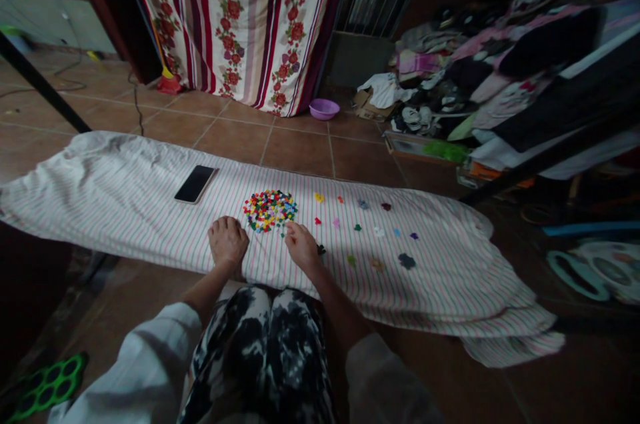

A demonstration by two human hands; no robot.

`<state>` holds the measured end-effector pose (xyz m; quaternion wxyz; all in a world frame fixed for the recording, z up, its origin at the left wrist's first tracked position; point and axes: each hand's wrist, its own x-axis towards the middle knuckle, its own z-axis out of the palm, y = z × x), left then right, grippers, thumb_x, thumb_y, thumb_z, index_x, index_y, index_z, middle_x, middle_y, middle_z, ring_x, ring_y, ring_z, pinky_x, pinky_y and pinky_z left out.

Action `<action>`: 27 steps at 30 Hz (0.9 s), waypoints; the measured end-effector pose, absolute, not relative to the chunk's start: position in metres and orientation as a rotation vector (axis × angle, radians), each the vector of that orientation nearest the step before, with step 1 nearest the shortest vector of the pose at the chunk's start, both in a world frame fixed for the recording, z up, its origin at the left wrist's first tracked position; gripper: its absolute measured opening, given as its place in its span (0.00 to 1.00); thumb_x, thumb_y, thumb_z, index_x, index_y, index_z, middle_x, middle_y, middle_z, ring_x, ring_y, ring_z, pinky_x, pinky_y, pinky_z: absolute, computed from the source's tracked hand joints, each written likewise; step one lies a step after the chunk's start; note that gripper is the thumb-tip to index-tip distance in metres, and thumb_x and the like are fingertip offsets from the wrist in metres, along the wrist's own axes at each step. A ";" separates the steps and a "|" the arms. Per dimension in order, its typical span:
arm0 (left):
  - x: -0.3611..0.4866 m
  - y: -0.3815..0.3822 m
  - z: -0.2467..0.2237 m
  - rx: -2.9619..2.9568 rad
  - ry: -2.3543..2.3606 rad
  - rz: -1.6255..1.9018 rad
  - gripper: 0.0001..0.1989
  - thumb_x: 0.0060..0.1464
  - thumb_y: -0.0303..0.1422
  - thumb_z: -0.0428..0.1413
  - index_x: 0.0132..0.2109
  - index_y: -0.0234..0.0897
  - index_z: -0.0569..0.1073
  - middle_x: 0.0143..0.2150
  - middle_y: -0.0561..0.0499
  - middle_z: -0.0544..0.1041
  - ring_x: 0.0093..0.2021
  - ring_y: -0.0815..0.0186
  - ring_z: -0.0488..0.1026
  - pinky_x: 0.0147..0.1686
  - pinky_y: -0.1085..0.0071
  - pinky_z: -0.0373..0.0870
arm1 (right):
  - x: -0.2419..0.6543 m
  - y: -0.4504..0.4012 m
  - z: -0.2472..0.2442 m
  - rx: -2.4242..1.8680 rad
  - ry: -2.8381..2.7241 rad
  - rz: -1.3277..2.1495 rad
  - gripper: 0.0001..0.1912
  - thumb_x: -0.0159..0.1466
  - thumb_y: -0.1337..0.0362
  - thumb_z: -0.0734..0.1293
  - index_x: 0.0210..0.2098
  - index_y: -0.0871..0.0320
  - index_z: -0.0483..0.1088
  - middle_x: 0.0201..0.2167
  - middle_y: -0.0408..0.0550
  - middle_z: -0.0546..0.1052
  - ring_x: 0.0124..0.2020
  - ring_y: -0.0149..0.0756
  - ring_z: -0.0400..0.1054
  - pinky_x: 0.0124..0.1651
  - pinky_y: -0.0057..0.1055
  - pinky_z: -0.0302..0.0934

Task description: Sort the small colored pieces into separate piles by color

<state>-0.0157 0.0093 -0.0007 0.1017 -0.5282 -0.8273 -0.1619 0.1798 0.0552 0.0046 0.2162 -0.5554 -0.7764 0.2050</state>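
A round pile of tiny multicoloured plastic pieces (pixel 269 209) lies on a striped cloth (pixel 280 174). At the pile's near right edge, my right hand (pixel 303 247) pinches its thumb and forefinger together; whatever is between them is too small to make out. My left hand (pixel 227 241) rests on the cloth at the pile's near left, fingers curled under. To the right lie small single-colour groups, among them yellow pieces (pixel 319 198), pink pieces (pixel 337 223), white pieces (pixel 379 231) and dark grey pieces (pixel 407 261). Very dark pieces (pixel 321 249) show partly beside my right wrist.
A phone (pixel 196 184) lies on the cloth left of the pile. Beyond are a floral curtain (pixel 255 24), a purple basin (pixel 324 109) and a broom (pixel 169 81) on the tiled floor. Heaped clothes (pixel 480 71) fill the back right. Dark poles slant at both sides.
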 end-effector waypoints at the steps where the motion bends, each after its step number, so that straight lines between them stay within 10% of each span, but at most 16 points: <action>1: -0.016 0.009 -0.001 -1.566 -2.440 -0.481 0.08 0.56 0.32 0.48 0.40 0.35 0.70 0.41 0.42 0.72 0.45 0.53 0.66 0.45 0.59 0.59 | 0.177 0.054 0.005 -1.561 -2.157 0.533 0.19 0.65 0.70 0.57 0.53 0.59 0.70 0.45 0.53 0.77 0.48 0.37 0.70 0.52 0.30 0.61; 22: -0.035 0.001 0.018 -1.672 -2.780 -1.005 0.12 0.52 0.28 0.46 0.40 0.35 0.73 0.50 0.39 0.74 0.54 0.53 0.68 0.52 0.59 0.64 | 0.154 0.039 0.007 -1.884 -2.148 0.251 0.20 0.70 0.63 0.55 0.59 0.52 0.66 0.47 0.49 0.74 0.45 0.35 0.70 0.44 0.27 0.59; 27: -0.048 0.002 0.061 -2.008 -2.973 -0.982 0.10 0.54 0.36 0.48 0.34 0.39 0.73 0.33 0.49 0.78 0.37 0.60 0.75 0.39 0.65 0.70 | 0.153 0.039 0.005 -1.887 -2.077 0.256 0.19 0.69 0.63 0.57 0.57 0.51 0.68 0.46 0.48 0.75 0.45 0.34 0.70 0.42 0.26 0.58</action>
